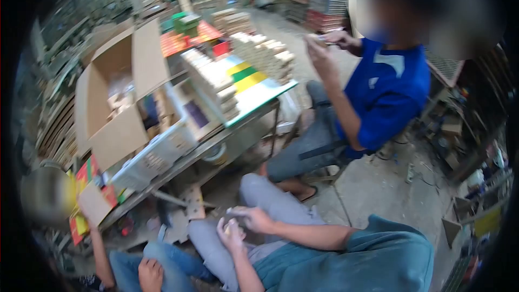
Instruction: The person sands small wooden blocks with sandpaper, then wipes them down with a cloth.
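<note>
Low in the view, my left hand (231, 233) is closed around a small pale piece, mostly covered by the fingers; its kind is too small and blurred to tell. My right hand (257, 219) is just above and to the right of it, with its fingers curled together. Something whitish shows at those fingertips, but I cannot make out what it is. Both hands are close together over my grey trousers (275, 197), and my teal sleeves (389, 238) reach up from the lower right.
A worktable carries an open cardboard box (113, 146), a translucent plastic crate (157, 159) and stacked pale wooden pieces (265, 54). A person in a blue shirt (389, 92) handles something small. At lower left, another person's hand (150, 273) rests on jeans, near a cardboard piece (94, 205).
</note>
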